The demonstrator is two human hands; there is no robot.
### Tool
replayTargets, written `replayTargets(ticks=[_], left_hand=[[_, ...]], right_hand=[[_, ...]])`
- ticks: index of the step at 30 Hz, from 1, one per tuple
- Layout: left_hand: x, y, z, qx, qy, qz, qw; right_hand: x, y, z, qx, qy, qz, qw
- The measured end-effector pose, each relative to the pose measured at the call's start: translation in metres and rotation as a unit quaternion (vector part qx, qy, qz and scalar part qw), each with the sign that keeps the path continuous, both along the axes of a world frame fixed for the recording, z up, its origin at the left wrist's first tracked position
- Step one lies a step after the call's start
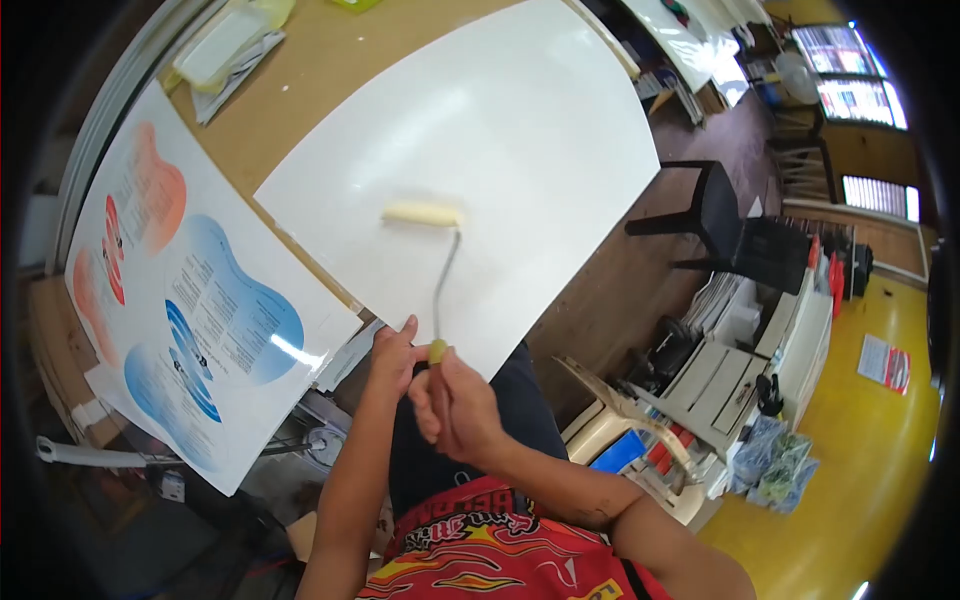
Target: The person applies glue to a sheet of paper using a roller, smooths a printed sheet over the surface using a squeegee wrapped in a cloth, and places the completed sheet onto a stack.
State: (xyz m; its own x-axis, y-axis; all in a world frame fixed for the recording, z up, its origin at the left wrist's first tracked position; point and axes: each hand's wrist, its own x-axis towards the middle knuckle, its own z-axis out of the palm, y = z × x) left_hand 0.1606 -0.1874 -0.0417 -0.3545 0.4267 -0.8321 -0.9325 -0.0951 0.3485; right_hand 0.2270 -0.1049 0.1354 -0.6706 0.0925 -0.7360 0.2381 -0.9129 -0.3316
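A paint roller with a pale yellow sleeve (422,214) lies against a large glossy white board (500,130). Its bent wire frame runs down to a handle gripped by my right hand (462,408), with the fingers wrapped round it. Close beside it, my left hand (397,358) is at the board's near corner, thumb on top and the other fingers partly hidden at the edge. The sleeve looks slightly blurred.
A brown tabletop (320,60) carries the board. A printed sheet with blue and orange shapes (190,300) lies at left. A plastic tray (225,50) rests at the far left. On the right are a black chair (720,215) and a cream plastic chair (600,430).
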Motion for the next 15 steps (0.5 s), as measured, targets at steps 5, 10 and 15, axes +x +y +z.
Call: replayTargets(ticks=[5, 10, 15], left_hand=[[-0.001, -0.006, 0.004, -0.106, 0.032, -0.096, 0.989], [0.001, 0.001, 0.009, -0.092, 0.018, 0.005, 0.996], [-0.002, 0.006, 0.001, -0.040, 0.022, 0.017, 0.999]], right_hand=[[-0.025, -0.030, 0.011, -0.101, -0.078, -0.081, 0.989], [-0.086, 0.006, -0.070, 0.043, -0.058, -0.179, 0.981], [-0.095, 0.053, -0.080, 0.090, -0.010, -0.126, 0.988]])
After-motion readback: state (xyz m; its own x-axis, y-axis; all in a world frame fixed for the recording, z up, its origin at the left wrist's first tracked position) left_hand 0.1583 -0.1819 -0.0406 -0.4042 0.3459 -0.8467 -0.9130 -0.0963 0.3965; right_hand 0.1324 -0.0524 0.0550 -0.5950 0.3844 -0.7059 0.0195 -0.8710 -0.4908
